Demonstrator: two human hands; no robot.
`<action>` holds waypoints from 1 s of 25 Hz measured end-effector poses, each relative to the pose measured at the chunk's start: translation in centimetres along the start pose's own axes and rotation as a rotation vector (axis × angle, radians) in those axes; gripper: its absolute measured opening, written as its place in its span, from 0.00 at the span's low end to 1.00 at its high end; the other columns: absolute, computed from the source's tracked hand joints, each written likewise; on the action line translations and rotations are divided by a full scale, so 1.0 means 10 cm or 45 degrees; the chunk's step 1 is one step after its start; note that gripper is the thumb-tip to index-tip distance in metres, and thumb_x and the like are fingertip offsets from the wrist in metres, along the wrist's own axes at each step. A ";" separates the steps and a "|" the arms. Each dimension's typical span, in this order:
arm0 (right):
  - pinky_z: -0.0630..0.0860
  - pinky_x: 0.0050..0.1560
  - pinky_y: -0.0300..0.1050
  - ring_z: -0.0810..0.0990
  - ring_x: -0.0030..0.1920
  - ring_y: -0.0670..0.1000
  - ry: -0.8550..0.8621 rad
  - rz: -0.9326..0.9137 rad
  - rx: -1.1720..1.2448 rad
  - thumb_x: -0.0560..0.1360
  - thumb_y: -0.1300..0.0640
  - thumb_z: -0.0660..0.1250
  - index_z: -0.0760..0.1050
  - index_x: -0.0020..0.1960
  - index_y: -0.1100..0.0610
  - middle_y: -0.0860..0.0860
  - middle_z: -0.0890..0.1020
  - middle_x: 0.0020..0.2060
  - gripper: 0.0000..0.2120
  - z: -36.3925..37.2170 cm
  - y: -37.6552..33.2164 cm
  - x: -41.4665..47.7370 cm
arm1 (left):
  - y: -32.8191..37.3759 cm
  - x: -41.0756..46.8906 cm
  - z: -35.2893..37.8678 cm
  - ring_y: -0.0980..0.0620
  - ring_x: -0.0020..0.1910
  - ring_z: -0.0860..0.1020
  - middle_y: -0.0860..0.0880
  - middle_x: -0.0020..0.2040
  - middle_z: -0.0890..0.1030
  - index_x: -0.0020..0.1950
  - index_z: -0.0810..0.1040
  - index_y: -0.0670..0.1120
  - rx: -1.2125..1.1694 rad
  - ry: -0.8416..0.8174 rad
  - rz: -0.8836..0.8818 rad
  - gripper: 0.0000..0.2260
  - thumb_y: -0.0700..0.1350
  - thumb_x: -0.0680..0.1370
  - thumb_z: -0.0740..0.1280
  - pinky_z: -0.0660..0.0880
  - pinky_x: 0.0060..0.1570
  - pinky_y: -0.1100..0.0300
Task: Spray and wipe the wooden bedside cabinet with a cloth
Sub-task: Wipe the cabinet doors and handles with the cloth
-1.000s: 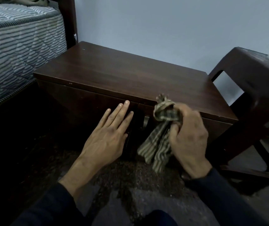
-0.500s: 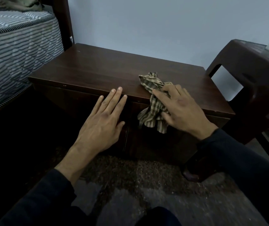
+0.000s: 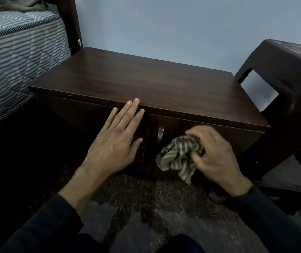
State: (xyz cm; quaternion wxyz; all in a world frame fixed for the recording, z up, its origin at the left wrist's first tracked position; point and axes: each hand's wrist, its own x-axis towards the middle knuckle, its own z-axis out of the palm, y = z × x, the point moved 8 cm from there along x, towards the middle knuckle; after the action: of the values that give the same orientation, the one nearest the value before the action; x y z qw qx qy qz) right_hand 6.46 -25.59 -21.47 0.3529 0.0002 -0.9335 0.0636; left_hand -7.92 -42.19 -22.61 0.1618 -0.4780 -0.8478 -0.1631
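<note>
At the front of the wooden bedside cabinet (image 3: 146,84), between a striped mattress (image 3: 18,52) and a brown plastic chair (image 3: 292,79), wipes the right-hand door (image 3: 237,139) with a striped cloth (image 3: 179,154). Grips that cloth bunched up in the right hand (image 3: 217,156), fingers (image 3: 197,133) curled round it, just right of the metal handle (image 3: 160,135) and low against the door face. Looks slightly blurred there, so probably mid-stroke. Lays the left hand (image 3: 115,143) flat and relaxed on the left-hand door (image 3: 84,115), straight fingertips (image 3: 136,100) reaching up to the front edge of the top and holding nothing. Seems meant to steady the door or the body while rubbing. Shows no spray bottle anywhere in view. Reads as the wiping step, on the front rather than the top. Cannot tell from the dull sheen whether the top is already done. Calls next for carrying the cloth across the rest of the right door and round the handle. Calls then for crossing to the left door, which means lifting the left hand clear. Needs even pressure and a tidy bundle, since the loose hanging corner could snag the handle and tug the door open. Leaves the cabinet sides out of sight from here.
</note>
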 end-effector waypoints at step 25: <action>0.41 0.81 0.61 0.44 0.81 0.65 -0.115 -0.664 -0.787 0.75 0.61 0.63 0.45 0.84 0.56 0.56 0.44 0.83 0.42 1.13 0.24 -0.44 | -0.24 -0.28 0.18 0.50 0.80 0.42 0.45 0.82 0.44 0.81 0.53 0.43 0.034 0.037 -0.065 0.35 0.50 0.79 0.65 0.51 0.78 0.46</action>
State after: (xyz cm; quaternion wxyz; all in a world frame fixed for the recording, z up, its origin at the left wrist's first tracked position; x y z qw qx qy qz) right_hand 2.22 -24.78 -33.08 0.2994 0.1335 -0.8919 -0.3116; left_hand -8.79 -44.72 -25.71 0.1762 -0.4516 -0.8593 -0.1629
